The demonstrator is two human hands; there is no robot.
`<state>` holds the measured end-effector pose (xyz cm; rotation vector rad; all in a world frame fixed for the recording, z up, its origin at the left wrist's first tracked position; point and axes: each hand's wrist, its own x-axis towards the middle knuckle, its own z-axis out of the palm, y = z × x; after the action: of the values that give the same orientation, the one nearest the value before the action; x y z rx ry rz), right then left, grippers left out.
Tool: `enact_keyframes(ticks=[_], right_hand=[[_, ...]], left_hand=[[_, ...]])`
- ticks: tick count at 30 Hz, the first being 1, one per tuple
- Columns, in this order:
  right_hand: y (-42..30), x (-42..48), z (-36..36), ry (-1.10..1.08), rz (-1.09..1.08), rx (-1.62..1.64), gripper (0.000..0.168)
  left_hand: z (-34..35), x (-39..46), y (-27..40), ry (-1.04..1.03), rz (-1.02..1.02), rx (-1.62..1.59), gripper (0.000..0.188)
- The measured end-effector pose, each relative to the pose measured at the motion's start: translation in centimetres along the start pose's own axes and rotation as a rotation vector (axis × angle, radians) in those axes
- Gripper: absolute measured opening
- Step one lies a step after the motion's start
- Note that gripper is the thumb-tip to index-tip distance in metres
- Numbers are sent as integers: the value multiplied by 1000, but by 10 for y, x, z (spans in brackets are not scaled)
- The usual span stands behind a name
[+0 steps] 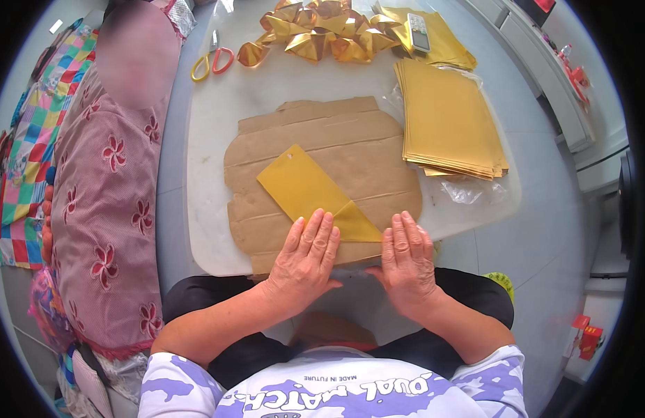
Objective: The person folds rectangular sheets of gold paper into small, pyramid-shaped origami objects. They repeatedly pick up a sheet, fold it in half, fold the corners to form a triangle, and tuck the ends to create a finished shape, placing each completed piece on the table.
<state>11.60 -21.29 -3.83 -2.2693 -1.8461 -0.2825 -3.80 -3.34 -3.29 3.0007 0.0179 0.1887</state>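
Observation:
A sheet of gold paper [307, 180] lies slantwise on a flattened piece of brown cardboard [260, 141]. It is folded into a long strip, and its near end forms a pointed triangular flap. My left hand [304, 261] rests flat on the paper's lower left edge beside the flap, fingers straight and hiding part of that edge. At the flap's right tip, my right hand [408, 266] lies flat over the cardboard's near right edge, its fingertips by the paper. Neither hand grasps anything. A small notch or hole shows at the paper's far corner.
A stack of gold paper sheets [450, 115] sits on plastic film at the right of the white table [213, 209]. Behind are folded gold paper pieces [314, 44], scissors [213, 62] and a remote control [418, 32]. A pink floral-covered seat [113, 209] stands left.

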Motion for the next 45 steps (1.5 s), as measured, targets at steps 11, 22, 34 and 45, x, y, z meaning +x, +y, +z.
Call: enact_keyframes(ticks=[11,22,34,45], right_hand=[[17,29,-20,137,229,588,60],[-4,63,-20,-156,203,506,37],[-10,75,-24,-327,553,941,30],[-21,74,-18,-395,536,1500,46]], left_hand=[[-22,7,-32,-15,196,-235,71],[-29,5,-36,200,162,-429,42],[-35,-4,-26,177,-739,-997,25],[-31,5,-35,166,-873,-1546,11]])
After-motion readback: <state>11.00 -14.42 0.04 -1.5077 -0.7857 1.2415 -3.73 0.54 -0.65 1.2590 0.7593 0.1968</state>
